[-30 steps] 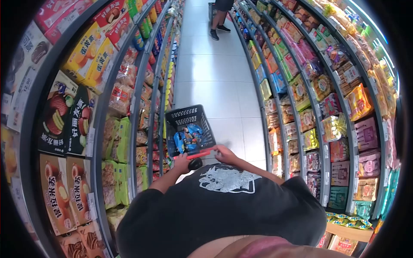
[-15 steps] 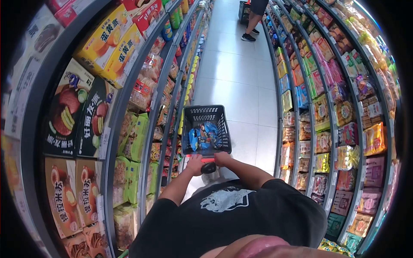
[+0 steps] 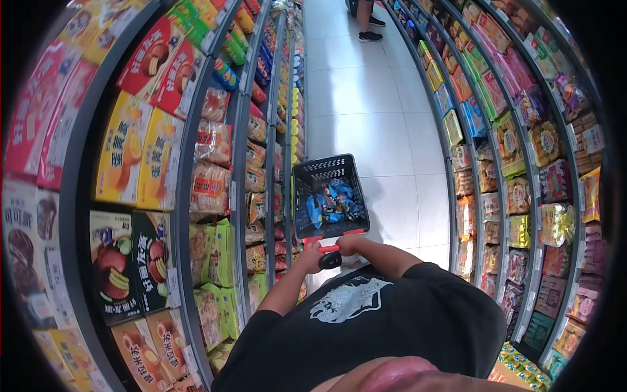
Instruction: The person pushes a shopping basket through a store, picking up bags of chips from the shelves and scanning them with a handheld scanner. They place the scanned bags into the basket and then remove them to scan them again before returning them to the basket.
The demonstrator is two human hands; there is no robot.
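Note:
Both of my hands are on the red handle (image 3: 330,249) of a shopping cart. My left hand (image 3: 309,257) is wrapped round the handle's left part, and my right hand (image 3: 350,245) grips it further right. A black knob-like piece (image 3: 330,261) sits at the handle between my wrists. Just in front of my hands rides a black plastic basket (image 3: 298,204) with slotted walls. Several shiny blue snack packets (image 3: 337,198) lie in a heap at its bottom.
Tall shelves line both sides of a tiled aisle (image 3: 356,98). On the left are boxed pies (image 3: 134,153) and bagged snacks (image 3: 211,144), close to the basket. Packaged biscuits (image 3: 509,140) fill the right shelves. Ahead, a person's legs (image 3: 367,25) stand beside a dark basket.
The cart and I have moved forward along the left shelves, whose boxes now sit lower in view. The basket appears further right in view. My hands keep their hold on the handle.

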